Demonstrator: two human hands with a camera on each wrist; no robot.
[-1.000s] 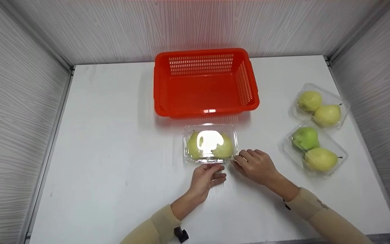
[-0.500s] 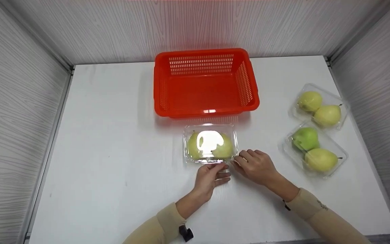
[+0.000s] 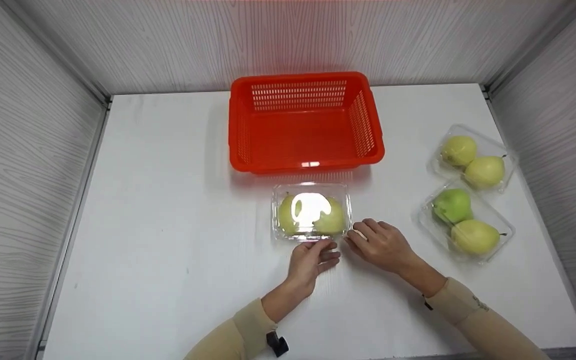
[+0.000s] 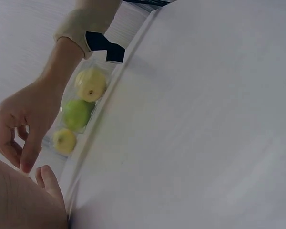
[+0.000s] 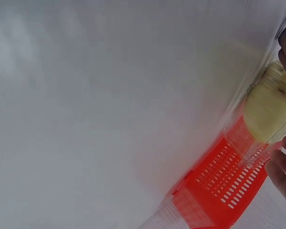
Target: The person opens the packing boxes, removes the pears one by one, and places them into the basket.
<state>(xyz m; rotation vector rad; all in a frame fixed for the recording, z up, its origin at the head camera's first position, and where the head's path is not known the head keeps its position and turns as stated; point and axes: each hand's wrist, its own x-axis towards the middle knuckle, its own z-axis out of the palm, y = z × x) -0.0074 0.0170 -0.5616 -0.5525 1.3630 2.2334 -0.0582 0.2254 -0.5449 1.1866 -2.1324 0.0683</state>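
A clear lidded plastic fruit box with two yellow-green pears inside stands just in front of the red basket, and glare hides part of its lid. My left hand pinches its front edge between thumb and forefinger, the other fingers held loosely apart. At the front right corner, my right hand pinches the rim with curled fingers. The left wrist view has both hands close together, but the box there is out of sight. One pear shows through the plastic in the right wrist view, beside fingers at the edge.
A red perforated basket stands at the back middle of the white table. To the right lie two more clear boxes, the rear one with two yellow pears, the front one with a green and a yellow pear. Panels enclose the table.
My left hand has shifted slightly right along the box's front edge. The right hand and the box have stayed nearly still.
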